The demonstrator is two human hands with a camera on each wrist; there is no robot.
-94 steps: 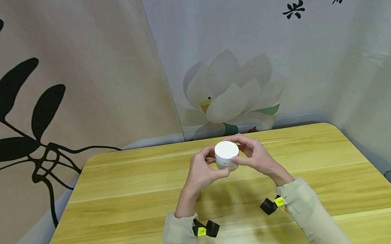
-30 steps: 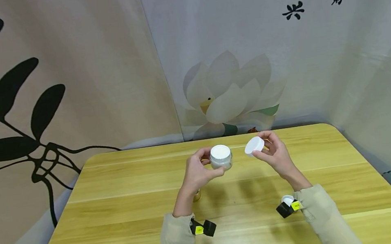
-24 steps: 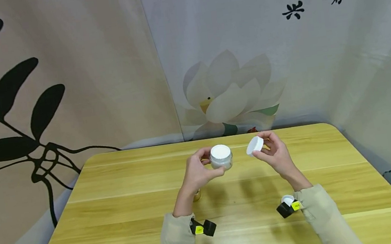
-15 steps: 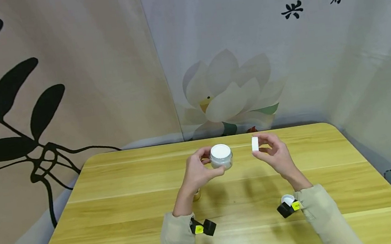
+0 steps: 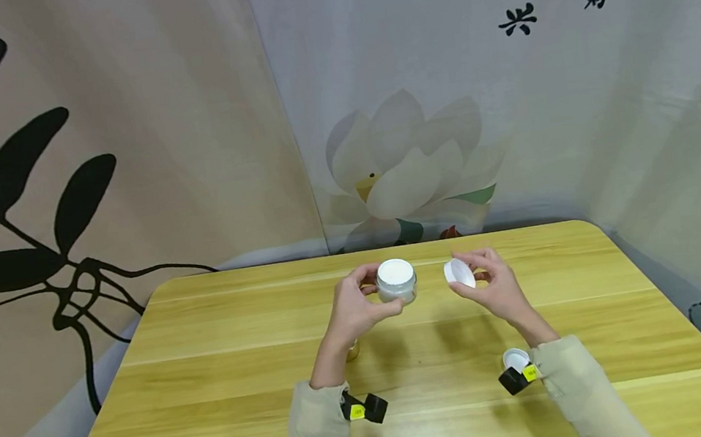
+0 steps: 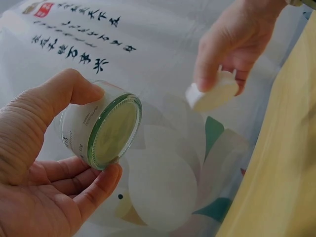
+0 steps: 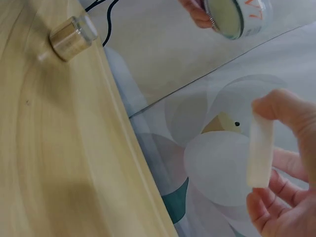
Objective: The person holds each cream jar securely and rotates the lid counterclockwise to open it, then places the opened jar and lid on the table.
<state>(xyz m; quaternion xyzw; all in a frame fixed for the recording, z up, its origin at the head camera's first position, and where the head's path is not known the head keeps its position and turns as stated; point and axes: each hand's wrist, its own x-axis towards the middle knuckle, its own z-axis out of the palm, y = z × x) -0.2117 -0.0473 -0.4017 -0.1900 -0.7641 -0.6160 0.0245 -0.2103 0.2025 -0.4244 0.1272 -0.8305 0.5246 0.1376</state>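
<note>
Above the far half of the table, my left hand grips a small clear glass jar with a flat white surface at its mouth. In the left wrist view the jar's round glass base and small print on its side show, thumb on one side and fingers on the other. To the right, my right hand pinches a white lid by its rim, apart from the jar. The lid stands tilted, with its hollow inside showing in the head view. Seen from the right wrist, the lid is edge-on between thumb and fingers.
A gold-coloured container with a clear top stands on the wooden table, mostly behind my left wrist in the head view. A white round cap-like thing lies beside the right wrist camera. A printed curtain hangs behind the table.
Both hands were on the lidded jar earlier. My right hand has lifted the lid off to the right and turned it over until its inside shows. My left hand has barely moved.
</note>
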